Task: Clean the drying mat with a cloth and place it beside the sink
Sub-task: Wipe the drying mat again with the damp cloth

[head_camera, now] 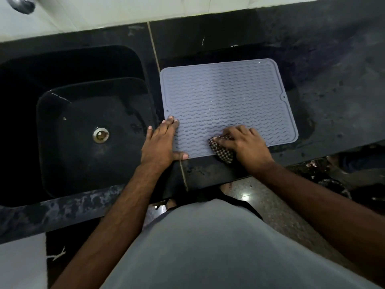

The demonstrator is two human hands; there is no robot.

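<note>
A grey silicone drying mat (227, 97) with wavy ridges lies flat on the black counter, just right of the sink (68, 65). My left hand (160, 142) presses flat on the mat's near-left corner, fingers straight and thumb along the front edge. My right hand (243, 142) grips a bunched dark checked cloth (221, 150) against the mat's near edge. Most of the cloth is hidden under that hand.
The black sink basin has a metal drain (101, 135) at its middle. A wet black counter (333, 80) stretches to the right of the mat. A metal tap (20, 4) shows at the top left. The counter's front edge (218, 174) runs just below my hands.
</note>
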